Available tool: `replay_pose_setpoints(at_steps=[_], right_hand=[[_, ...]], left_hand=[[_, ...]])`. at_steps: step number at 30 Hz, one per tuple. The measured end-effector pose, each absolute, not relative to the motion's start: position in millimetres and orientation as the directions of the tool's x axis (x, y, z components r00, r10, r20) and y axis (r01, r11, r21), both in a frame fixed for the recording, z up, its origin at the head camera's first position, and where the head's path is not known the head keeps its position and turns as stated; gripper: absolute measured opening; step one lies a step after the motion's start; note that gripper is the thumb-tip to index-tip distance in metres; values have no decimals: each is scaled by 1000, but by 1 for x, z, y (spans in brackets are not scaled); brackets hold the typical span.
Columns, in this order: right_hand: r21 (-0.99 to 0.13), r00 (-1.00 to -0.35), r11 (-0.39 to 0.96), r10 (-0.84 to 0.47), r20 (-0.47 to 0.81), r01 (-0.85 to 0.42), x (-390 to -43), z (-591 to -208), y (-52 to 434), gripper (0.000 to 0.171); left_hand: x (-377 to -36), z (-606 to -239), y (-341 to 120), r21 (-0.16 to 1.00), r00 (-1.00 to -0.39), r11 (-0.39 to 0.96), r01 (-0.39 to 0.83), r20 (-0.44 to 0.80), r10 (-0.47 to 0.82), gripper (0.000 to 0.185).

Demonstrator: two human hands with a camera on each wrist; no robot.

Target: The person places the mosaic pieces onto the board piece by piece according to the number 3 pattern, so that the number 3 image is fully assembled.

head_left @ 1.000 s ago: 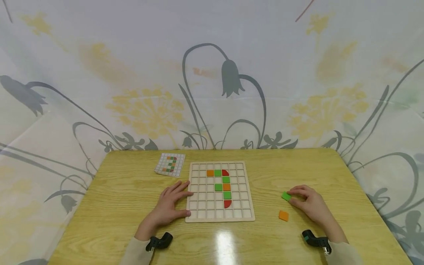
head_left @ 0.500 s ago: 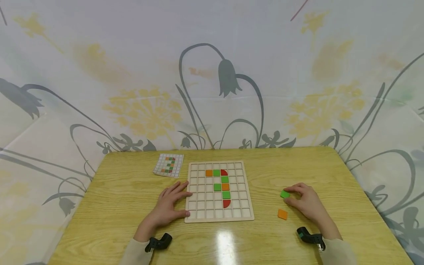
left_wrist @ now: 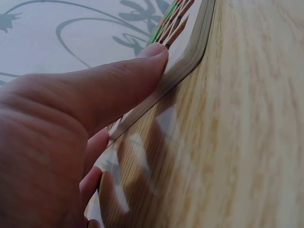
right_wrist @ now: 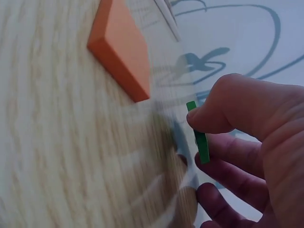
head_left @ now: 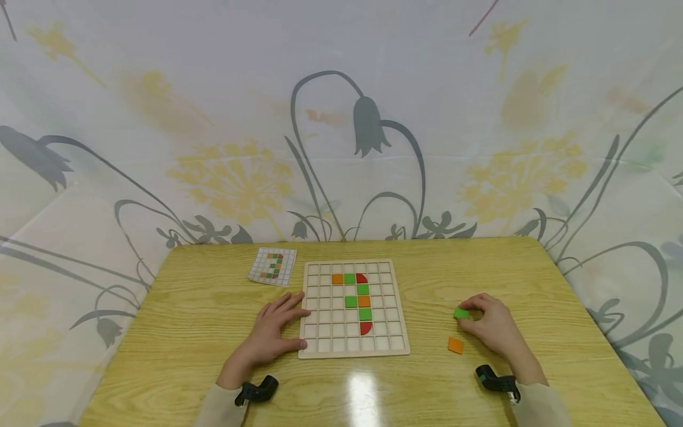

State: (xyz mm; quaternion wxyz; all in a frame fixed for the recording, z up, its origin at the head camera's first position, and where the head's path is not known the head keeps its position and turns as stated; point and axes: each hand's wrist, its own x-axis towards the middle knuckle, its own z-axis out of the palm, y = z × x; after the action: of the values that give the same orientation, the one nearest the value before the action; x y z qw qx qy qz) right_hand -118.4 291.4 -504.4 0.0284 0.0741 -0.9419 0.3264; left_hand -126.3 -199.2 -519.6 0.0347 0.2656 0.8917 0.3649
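Note:
My left hand [head_left: 268, 333] rests at the left edge of a wooden grid board [head_left: 354, 355], its fingers spread. In the left wrist view, the thumb [left_wrist: 121, 80] lies on the board's rim near a corner. Right of the board, my right hand [head_left: 493, 325] pinches a green square tile [head_left: 460, 312] between thumb and fingers. The right wrist view has this green tile [right_wrist: 200, 142] edge-on, tilted up in the grip. Just in front of it an orange square tile [head_left: 455, 345] lies on the table. Green, orange and red pieces [head_left: 366, 328] sit in the board's cells.
A paper card [head_left: 272, 266] printed with a coloured grid pattern lies behind my left hand, left of the board. The yellow wood-grain table [head_left: 427, 391] ends at a flower-patterned cloth backdrop [head_left: 331, 178]. Dark devices [head_left: 258, 389] are strapped to both wrists.
My right hand has shifted slightly, and the green tile is tipped a little between its fingers. The head view has shifted slightly. My left hand stays at the board's edge.

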Motion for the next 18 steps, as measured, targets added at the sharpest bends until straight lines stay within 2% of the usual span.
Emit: replay_pose_setpoints(at_steps=[8, 18], right_hand=[[-636, -983, 750, -135, 120, -181, -117, -503, 283, 22], [-658, -955, 692, -204, 216, -297, -121, -502, 252, 22]], left_hand=[[-125, -518, -198, 675, -859, 592, 442, 127, 496, 56], [-126, -519, -198, 677, -857, 584, 448, 137, 497, 56]])
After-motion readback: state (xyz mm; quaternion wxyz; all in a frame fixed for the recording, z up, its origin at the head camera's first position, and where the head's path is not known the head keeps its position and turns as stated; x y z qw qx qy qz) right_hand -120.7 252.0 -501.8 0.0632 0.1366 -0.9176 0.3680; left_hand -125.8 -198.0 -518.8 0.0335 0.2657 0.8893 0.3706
